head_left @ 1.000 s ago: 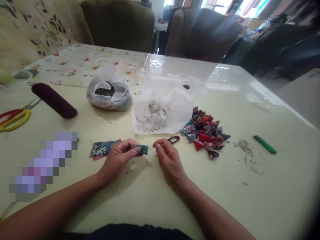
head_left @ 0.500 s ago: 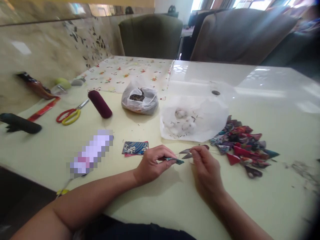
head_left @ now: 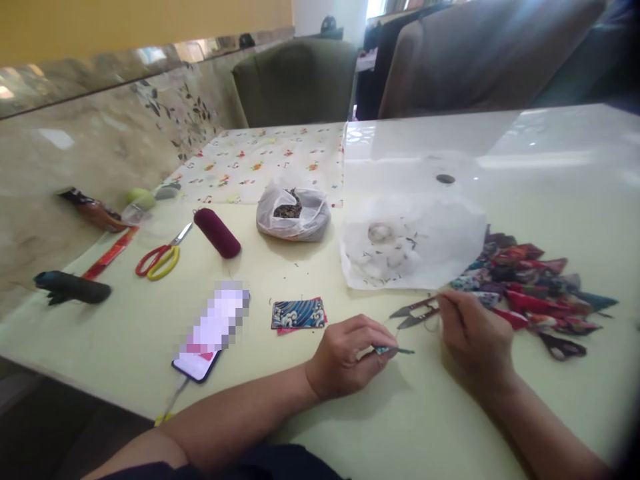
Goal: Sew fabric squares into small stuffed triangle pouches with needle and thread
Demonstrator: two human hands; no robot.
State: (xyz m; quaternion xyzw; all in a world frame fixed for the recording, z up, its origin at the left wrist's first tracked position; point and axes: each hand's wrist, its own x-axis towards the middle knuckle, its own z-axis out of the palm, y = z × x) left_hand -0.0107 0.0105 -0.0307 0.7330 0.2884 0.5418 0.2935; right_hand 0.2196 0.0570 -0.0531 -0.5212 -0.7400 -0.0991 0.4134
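Note:
My left hand [head_left: 353,355] pinches a small teal patterned fabric piece [head_left: 400,351] above the pale table. To its right, my right hand [head_left: 475,333] grips small dark thread snips [head_left: 415,312], whose blades are parted and point left, just above the fabric. A fine thread runs near the blades. Left of my left hand lies a blue wave-patterned cloth rectangle [head_left: 299,313] on a pink piece. Beyond my right hand is a pile of folded colourful fabric pieces [head_left: 537,277], with dark scissor handles [head_left: 564,347] at its near edge.
A white sheet with cotton tufts [head_left: 370,267], a plastic bag of dark filling [head_left: 305,223] and a maroon thread spool [head_left: 217,233] lie farther back. Red-and-yellow scissors [head_left: 163,261], a phone [head_left: 213,333] with a cable and a dark green spool [head_left: 75,287] are on the left.
The view has shifted, moving the table items rightward in it. My right hand and the snips have drawn back a little from my left hand, which still pinches the fabric.

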